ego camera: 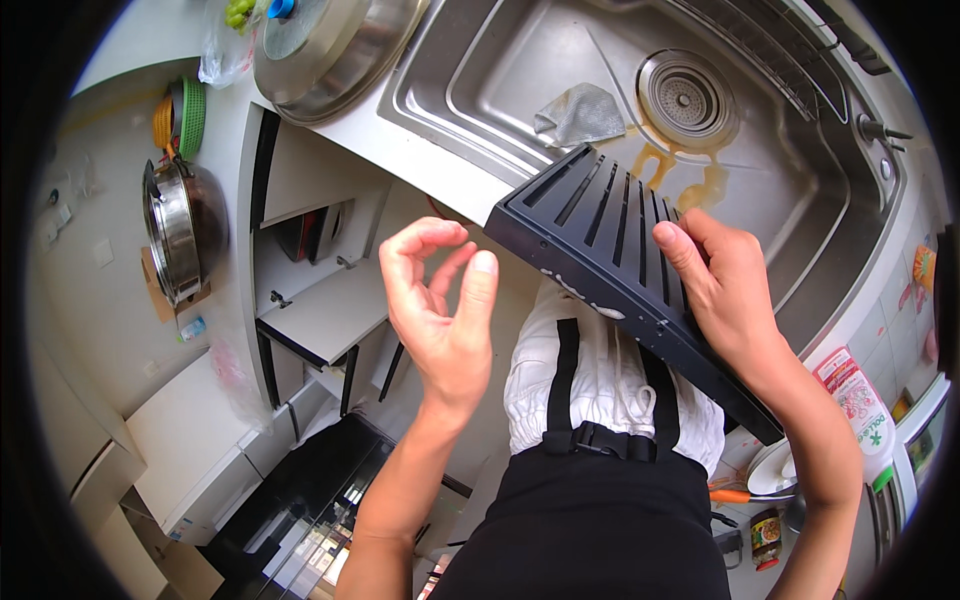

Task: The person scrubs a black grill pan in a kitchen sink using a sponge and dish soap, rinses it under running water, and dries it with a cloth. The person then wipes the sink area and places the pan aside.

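Observation:
My right hand (720, 277) grips a dark slatted metal panel (600, 217), thumb on its slatted face and fingers curled into the slots. The panel is tilted over the front edge of a stainless steel sink (495, 97), its long solid side toward me with white foam on it. Left of the panel my left hand (442, 307) is raised, fingers curved and apart, touching nothing. In the sink lie a crumpled grey cloth (581, 115) and brownish liquid (701, 184) beside the drain strainer (684, 97).
A large steel pan with a lid (322, 60) stands left of the sink. Below it, a cabinet door (330, 315) hangs open. A steel pot (176, 232) is at far left. A wire rack (757, 45) lines the sink's far side; a pink-and-white bottle (859, 412) is at right.

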The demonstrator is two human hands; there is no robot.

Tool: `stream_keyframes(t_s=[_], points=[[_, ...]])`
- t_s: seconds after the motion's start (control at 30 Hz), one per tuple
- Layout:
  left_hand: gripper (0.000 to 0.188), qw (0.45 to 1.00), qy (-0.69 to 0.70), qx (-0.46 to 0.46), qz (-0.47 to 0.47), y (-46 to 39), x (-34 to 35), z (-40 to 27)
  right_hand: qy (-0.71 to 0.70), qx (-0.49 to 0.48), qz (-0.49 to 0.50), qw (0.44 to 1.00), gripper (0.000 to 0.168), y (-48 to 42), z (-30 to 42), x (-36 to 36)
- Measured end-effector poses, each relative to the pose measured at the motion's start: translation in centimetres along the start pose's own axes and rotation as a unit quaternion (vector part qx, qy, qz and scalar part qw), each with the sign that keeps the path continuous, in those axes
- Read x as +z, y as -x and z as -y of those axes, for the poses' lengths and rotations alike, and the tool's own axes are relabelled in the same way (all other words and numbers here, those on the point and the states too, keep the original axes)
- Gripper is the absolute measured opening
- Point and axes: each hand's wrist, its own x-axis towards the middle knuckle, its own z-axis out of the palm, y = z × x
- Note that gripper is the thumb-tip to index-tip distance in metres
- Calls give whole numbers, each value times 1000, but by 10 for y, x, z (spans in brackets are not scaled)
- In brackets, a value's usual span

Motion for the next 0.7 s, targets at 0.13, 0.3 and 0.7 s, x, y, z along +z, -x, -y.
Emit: stream_keyframes(t_s=[0.13, 0.3, 0.7], points=[[19, 991, -85, 21, 103, -31, -13, -8, -71, 22, -19, 997, 45, 10, -5, -21], [22, 962, -120, 59, 240, -75, -8, -18, -105, 94, -91, 986, 34, 30, -27, -51], [18, 826, -82, -6, 558, -167, 12, 6, -187, 187, -207, 942, 28, 49, 3, -6]])
